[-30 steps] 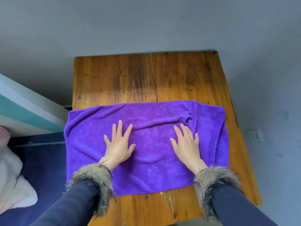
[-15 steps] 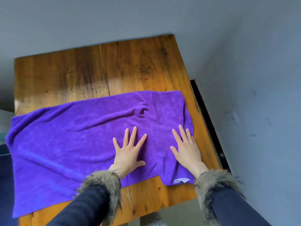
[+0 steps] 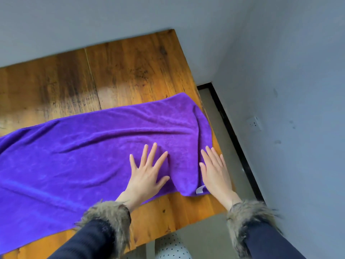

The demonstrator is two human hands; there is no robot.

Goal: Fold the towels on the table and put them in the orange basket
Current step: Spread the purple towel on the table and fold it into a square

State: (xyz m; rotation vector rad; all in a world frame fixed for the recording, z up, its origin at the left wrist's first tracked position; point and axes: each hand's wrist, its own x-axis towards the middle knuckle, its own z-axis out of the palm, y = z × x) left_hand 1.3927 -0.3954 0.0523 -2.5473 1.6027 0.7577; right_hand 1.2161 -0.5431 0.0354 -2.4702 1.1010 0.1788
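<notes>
Both hands lie flat with fingers straight, holding nothing: the left hand [image 3: 147, 174] presses fingers spread on the purple towel [image 3: 84, 156], and the right hand [image 3: 214, 171] rests on the towel's right end, just beside the small white tag [image 3: 200, 189] at the near corner. Fur cuffs [image 3: 106, 215] ring both wrists. The towel is spread open across the wooden table [image 3: 130, 71], its right edge at the table's right side and its left part running out of view.

Compared with 1 second ago, the hands have slid from the middle of the towel to its right end, and the view has swung right with them. A half second ago they were already near that end; now the right hand sits closer to the edge. That suggests smoothing is ending and the first fold, probably taking the right end over, comes next.

Long wrinkles cross the cloth beyond the fingers and may bunch in a fold. Farther off, a wall socket [image 3: 254, 124] sits on the grey wall [image 3: 298, 71]. No orange basket is in view.
</notes>
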